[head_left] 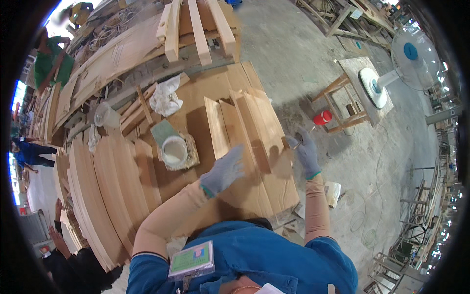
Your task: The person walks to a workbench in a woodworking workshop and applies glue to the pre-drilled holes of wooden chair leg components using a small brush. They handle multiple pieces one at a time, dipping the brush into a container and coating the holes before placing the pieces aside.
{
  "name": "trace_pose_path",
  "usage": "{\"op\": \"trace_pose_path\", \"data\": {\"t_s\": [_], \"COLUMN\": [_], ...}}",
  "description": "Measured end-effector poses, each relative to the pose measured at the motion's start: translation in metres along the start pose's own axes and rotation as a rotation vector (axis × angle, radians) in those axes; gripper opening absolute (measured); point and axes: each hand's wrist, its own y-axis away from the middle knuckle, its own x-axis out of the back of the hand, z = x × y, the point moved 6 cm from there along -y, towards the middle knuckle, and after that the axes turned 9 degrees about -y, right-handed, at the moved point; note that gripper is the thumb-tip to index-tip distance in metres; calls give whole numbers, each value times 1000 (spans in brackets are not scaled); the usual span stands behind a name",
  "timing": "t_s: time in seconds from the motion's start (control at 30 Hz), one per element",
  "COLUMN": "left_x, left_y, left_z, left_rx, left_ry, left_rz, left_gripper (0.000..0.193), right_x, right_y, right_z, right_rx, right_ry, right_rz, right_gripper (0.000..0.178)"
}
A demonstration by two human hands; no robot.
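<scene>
Several pale wooden boards [264,128] stand side by side on a cardboard-covered worktop [245,200] in front of me. My left hand [224,170], in a grey glove, is open with its fingers stretched beside the near end of the boards. At their right end my right hand [307,153], gloved too, is closed around a thin stick-like tool; its tip is too small to make out. Left of the boards, a round tub of white paste [174,151] sits on a stained pad, against a grey-green block [164,131].
A crumpled white cloth [166,96] and wood strips lie behind the tub. Long planks [110,176] are stacked at left, where another person's hands [59,241] show. Wooden bars [198,32] stand at the back. Right are a fan [376,88] on a stool and a red container [322,117].
</scene>
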Motion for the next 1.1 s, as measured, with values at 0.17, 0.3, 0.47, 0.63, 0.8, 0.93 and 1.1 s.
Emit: {"op": "trace_pose_path", "data": {"t_s": [0.17, 0.3, 0.47, 0.63, 0.8, 0.93, 1.1], "left_x": [-30, -26, -27, -27, -3, -13, -34], "left_y": [-44, -61, -58, 8, 79, 163, 210], "left_z": [-69, -75, -79, -47, -76, -108, -115], "left_rx": [86, -143, -241, -215, -188, -216, -329], "left_ry": [-87, -387, -216, -686, -351, -11, 148], "left_rz": [200, 542, 492, 514, 189, 256, 65], "left_gripper": [57, 39, 57, 60, 47, 51, 63], "right_x": [-9, -15, -4, -5, -12, -21, -74], "right_y": [48, 55, 53, 72, 82, 139, 188], "right_z": [54, 35, 33, 6, 0, -55, -74], "right_rx": [-168, -186, -149, -129, 144, 433, 69], "right_ry": [-118, -197, -9, 291, 314, 5, -1037], "right_rz": [-106, -186, -272, -230, -121, -47, -365], "right_gripper": [63, 67, 70, 81, 83, 76, 69]}}
